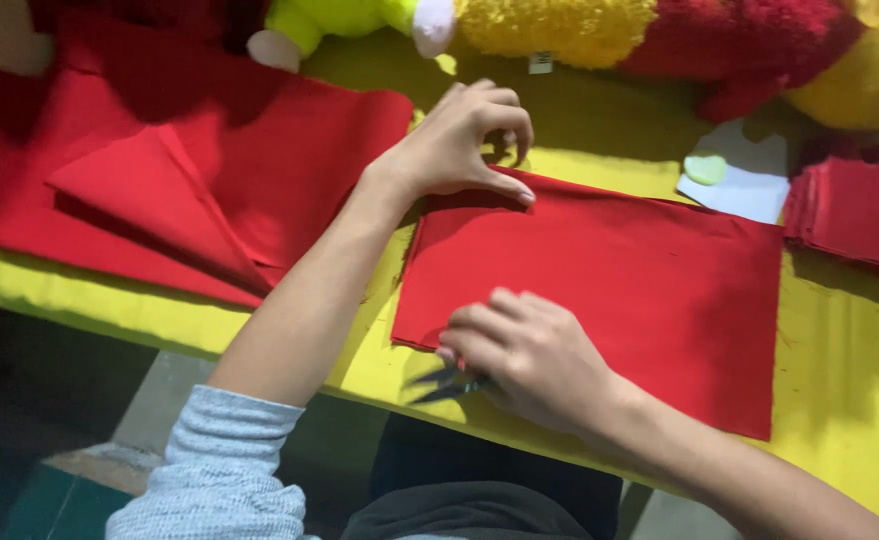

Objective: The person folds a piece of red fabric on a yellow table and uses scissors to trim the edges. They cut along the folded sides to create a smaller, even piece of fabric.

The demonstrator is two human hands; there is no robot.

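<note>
**Inspector:** Nearest edge first; what does the right hand (pixel 535 360) hold?

**Assistant:** Small scissors (pixel 448 384); the fingers are curled shut around the handles; the dark blades point left, just off the near-left corner of the red cloth rectangle (pixel 650 290); whether the blades touch the cloth I cannot tell.

**Inspector:** Position of that cloth?

**Assistant:** Flat on the yellow bench (pixel 840 400), roughly centre; its near edge runs close to the bench edge; the right hand rests partly over its near-left part.

**Inspector:** The left hand (pixel 460 145)?

**Assistant:** At the far-left corner of the same cloth; thumb tip pressed on the cloth edge; the other fingers bent and bunched together above it; the arm wears a pushed-up grey sleeve (pixel 225 470).

**Inspector:** Surroundings?

**Assistant:** To the left, a larger sheet of red cloth (pixel 190 150) with a folded triangular flap on top; to the right, a stack of red pieces (pixel 855 210); beside that, a white paper (pixel 750 185) bearing a small pale green object (pixel 705 168); along the far edge, plush toys (pixel 660 35) in yellow, red and green.
</note>
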